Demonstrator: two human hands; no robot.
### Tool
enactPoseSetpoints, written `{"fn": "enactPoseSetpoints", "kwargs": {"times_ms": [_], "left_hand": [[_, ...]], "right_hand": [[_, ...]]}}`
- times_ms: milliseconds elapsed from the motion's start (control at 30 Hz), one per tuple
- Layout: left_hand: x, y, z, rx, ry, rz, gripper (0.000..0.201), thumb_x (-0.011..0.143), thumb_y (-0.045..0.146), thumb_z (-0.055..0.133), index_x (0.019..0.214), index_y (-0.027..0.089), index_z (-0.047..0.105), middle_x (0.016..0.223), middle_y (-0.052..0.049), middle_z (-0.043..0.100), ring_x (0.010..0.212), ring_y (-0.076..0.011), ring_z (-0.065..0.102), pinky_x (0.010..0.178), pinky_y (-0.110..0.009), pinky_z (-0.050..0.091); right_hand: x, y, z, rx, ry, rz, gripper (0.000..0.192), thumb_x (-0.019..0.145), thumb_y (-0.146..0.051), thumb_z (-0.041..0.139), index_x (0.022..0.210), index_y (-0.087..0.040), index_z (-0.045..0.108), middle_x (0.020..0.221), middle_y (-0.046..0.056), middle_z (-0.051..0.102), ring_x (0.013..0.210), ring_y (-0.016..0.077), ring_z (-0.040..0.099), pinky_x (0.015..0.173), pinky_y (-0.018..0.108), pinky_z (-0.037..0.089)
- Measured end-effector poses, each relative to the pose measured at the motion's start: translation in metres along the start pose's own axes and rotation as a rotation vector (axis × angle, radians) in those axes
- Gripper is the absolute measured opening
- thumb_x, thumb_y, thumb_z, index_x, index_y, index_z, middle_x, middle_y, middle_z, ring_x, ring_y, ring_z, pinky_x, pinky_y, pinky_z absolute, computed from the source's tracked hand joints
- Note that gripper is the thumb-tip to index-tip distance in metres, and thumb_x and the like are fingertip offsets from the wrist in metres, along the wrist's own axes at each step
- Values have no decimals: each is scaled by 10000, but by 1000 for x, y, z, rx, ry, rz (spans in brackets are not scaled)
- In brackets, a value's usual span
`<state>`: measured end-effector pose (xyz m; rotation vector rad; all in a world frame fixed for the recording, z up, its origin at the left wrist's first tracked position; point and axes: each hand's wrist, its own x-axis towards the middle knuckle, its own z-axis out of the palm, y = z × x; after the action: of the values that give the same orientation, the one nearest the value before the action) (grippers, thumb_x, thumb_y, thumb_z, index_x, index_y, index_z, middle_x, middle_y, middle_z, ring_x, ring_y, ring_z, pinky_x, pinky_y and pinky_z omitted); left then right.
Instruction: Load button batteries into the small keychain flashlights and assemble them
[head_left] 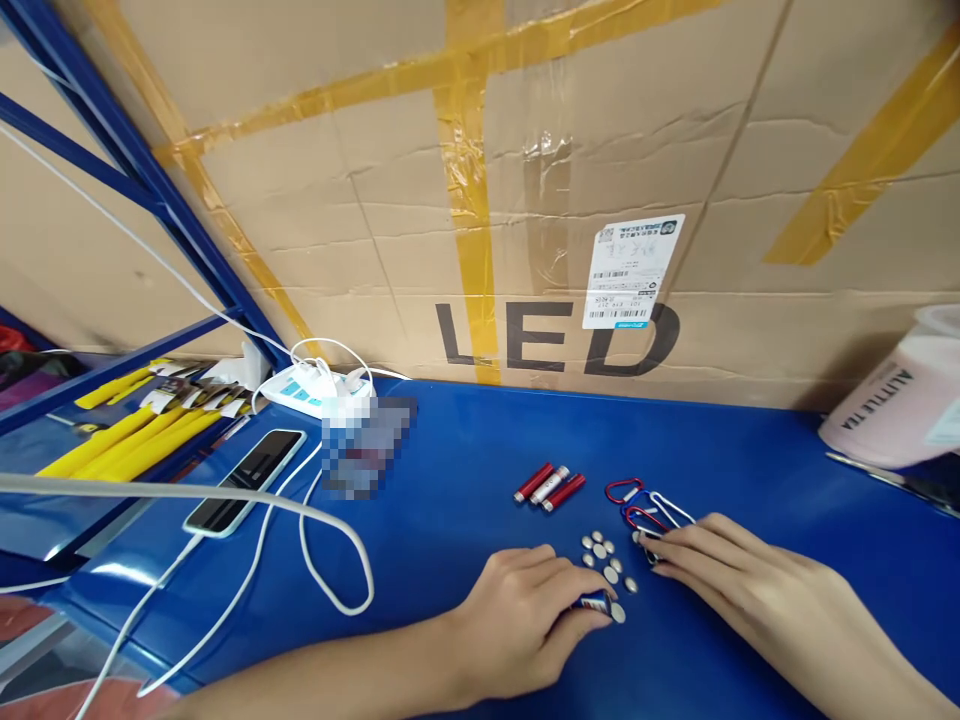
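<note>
While the left hand (pixel 517 618) holds a blue cylinder (pixel 597 602) in narrow grip beside silvery discs (pixel 611 575) on the surface (pixel 465 440), right hand (pixel 757 575) lies at carabiners (pixel 643 512), hold unclear. Handling step, likely; next calls for fine pinching.

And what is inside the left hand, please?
The left hand holds a small blue printed cylinder; its end shows past the fingers, with a silver disc beside it. The hand covers the rest of the cylinder, and what lies beneath the palm cannot be seen.
</note>
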<state>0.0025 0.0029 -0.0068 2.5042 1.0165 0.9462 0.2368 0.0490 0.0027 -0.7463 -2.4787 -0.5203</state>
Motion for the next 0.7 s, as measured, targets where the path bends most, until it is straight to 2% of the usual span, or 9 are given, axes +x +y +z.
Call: {"fn": "enactPoseSetpoints", "kwargs": {"times_ms": [167,267,367,500,700], "left_hand": [[0,2,-1,20,15,14,276,979,303,376,945,153,605,781,-14,698,626,-129,605,627,-224,458],[0,3,-2,40,17,12,277,979,317,377,957,160,605,780,-13,702,630,-128,609,625,-222,460],[-1,2,-1,49,23,6,275,977,335,381,960,172,602,787,-6,707,630,-126,613,617,-222,460],[-2,0,1,73,22,15,282,976,346,380,948,176,603,773,-4,709,620,-123,614,609,-223,461],[-3,1,1,79,9,3,244,964,334,408,942,185,600,783,3,712,638,-129,627,612,-220,460]], "right_hand": [[0,2,1,25,22,-24,547,994,-166,189,828,-235,706,777,-8,731,727,108,665,486,182,460],[5,0,-3,66,3,-54,513,992,-191,232,792,-239,702,744,-10,725,694,110,678,490,177,484],[10,-3,-6,105,9,-26,498,992,-238,254,760,-231,694,718,-6,718,663,118,689,523,180,526],[12,-7,-5,161,10,0,491,992,-250,257,774,-232,696,738,-2,725,691,123,701,568,168,554],[11,-10,-5,160,-11,-36,499,998,-243,240,789,-235,692,752,-12,732,701,123,704,607,170,561]]}}
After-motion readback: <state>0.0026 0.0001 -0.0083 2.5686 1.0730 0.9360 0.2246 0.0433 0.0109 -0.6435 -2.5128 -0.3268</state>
